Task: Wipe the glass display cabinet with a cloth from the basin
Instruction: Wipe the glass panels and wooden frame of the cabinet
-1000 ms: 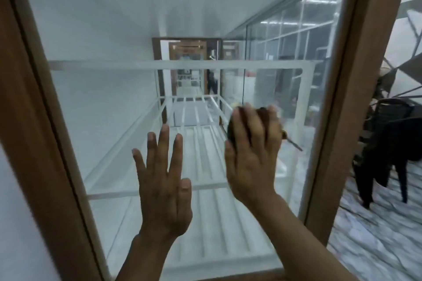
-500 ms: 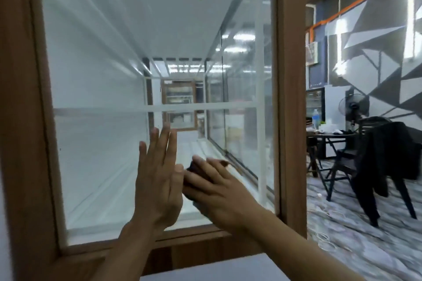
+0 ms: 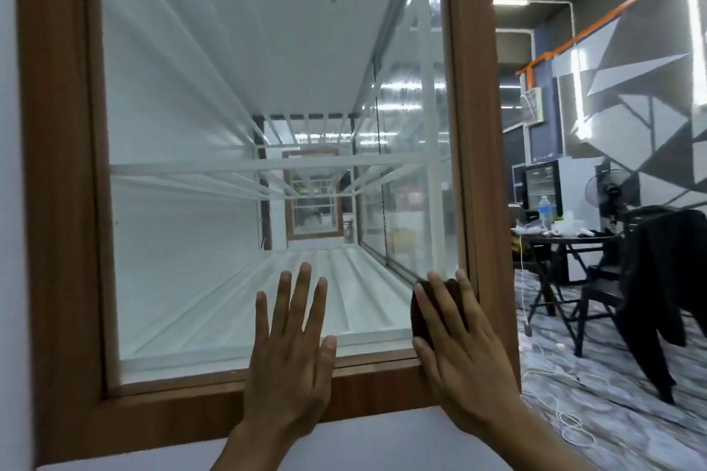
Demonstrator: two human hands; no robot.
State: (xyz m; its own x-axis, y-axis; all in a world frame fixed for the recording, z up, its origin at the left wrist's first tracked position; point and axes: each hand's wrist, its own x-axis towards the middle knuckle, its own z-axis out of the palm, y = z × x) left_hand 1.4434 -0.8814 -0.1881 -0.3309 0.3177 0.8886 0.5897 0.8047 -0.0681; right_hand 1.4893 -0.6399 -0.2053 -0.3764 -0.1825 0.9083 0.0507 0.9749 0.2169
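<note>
The glass display cabinet (image 3: 229,241) fills the left and middle of the head view, a glass end pane in a brown wooden frame (image 3: 57,203) with white shelves behind it. My left hand (image 3: 290,352) lies flat against the lower part of the glass, fingers spread, holding nothing. My right hand (image 3: 459,348) presses a dark brown cloth (image 3: 421,314) against the pane's lower right corner, next to the right frame post. Most of the cloth is hidden under my fingers. No basin is in view.
A white ledge (image 3: 363,440) runs below the frame. To the right stand a dark table (image 3: 566,241) with a water bottle (image 3: 545,208), a fan (image 3: 608,191), and a chair draped with a black garment (image 3: 658,287). White cables (image 3: 558,375) lie on the patterned floor.
My right hand slid the cloth from the middle of the pane, beside my left hand, over to the lower right corner. My view rose and shifted; my left hand stays flat on the glass.
</note>
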